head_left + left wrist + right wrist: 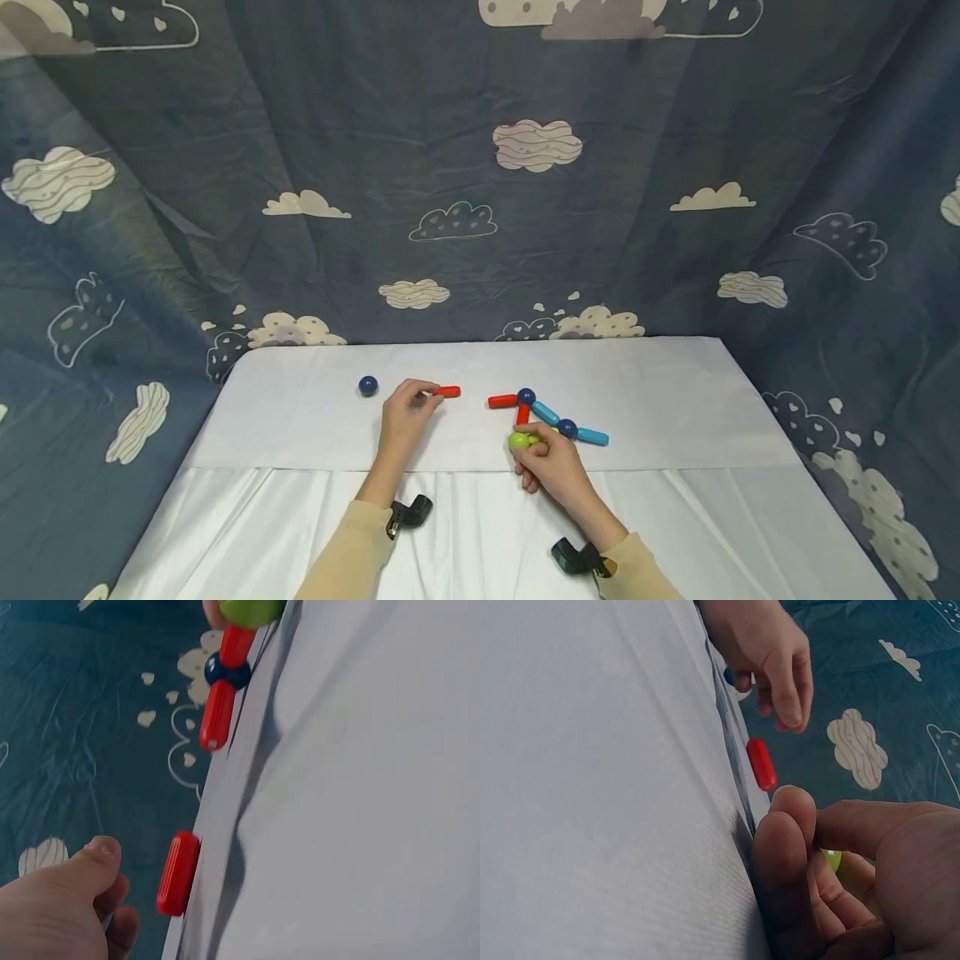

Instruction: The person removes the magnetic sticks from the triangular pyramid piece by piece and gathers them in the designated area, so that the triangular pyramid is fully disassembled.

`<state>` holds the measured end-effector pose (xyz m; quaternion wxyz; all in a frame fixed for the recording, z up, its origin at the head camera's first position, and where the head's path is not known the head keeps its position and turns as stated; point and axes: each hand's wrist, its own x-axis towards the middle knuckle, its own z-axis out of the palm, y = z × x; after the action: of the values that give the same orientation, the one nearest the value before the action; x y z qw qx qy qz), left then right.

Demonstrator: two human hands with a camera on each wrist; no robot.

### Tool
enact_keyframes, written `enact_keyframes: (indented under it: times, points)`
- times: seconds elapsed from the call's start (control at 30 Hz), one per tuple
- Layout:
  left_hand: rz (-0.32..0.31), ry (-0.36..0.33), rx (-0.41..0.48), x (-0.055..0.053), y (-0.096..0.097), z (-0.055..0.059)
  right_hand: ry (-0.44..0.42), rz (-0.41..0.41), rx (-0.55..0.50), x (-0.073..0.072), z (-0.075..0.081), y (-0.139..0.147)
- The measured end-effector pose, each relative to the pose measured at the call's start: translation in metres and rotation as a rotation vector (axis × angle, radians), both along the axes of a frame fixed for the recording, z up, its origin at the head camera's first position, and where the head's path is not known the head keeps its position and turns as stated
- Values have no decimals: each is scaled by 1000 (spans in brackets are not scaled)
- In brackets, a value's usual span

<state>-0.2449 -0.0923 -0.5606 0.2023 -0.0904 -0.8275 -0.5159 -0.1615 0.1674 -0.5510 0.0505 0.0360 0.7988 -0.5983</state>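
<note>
Two bare hands over the white cloth (300, 433), head view first: the left hand (405, 421) hovers, its fingertips right at the near end of a loose, capsule-shaped red plastic-looking rod (448, 392). Well apart, on the far side of those fingers, sits a loose, glossy dark-blue ball (367, 386). And the right hand (555, 468)? It's gripping a joined model by its green part, a shiny lime-green ball (519, 441) poking out at the fingertips, with red, dark-blue and light-blue pieces fanning out beyond them.

Over to the left wrist: daylight between thumb and red rod! Those fingers are loosely bent, holding nothing, the model well apart from them.

Right wrist: thumb and fingers pressed together, a sliver of green behind them, the exact grip hidden; the red rod lies between the two hands.

So the step looks like collecting that rod for the build. The next move seems to call for a gentle left-hand pinch, no rolling it off, while the right keeps the model steady.
</note>
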Motion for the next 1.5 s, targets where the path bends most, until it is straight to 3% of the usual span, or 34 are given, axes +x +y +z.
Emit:
enact_keyframes:
  times: [0.1, 0.23, 0.33, 0.63, 0.73, 0.93, 1.17, 1.27, 1.5]
  points:
    - [-63, 5, -22, 7, 7, 0, 11, 0, 9, -1, 1, -1]
    - [-167, -76, -97, 17, 14, 1, -1, 25, 19, 0, 1, -1]
    - [-204, -131, -165, 21, 17, 0, -4, 69, 45, 1, 1, 0]
    - [-204, -213, -329, 23, 25, 3, -19, 263, 92, 0, 4, 8]
    - [-213, -230, -330, 23, 25, 6, -31, 329, 89, -1, 5, 11]
    - [-247, -176, -303, 24, 22, 4, -71, 411, 91, -2, 9, 16]
    - [-250, -198, -283, 24, 21, 3, -93, 537, 134, -3, 22, 30]
    - [-277, -177, -271, 25, 20, 3, -84, 527, 120, -4, 31, 35]
    - [-325, -210, -319, 25, 20, 0, 19, 340, 92, -13, 49, 40]
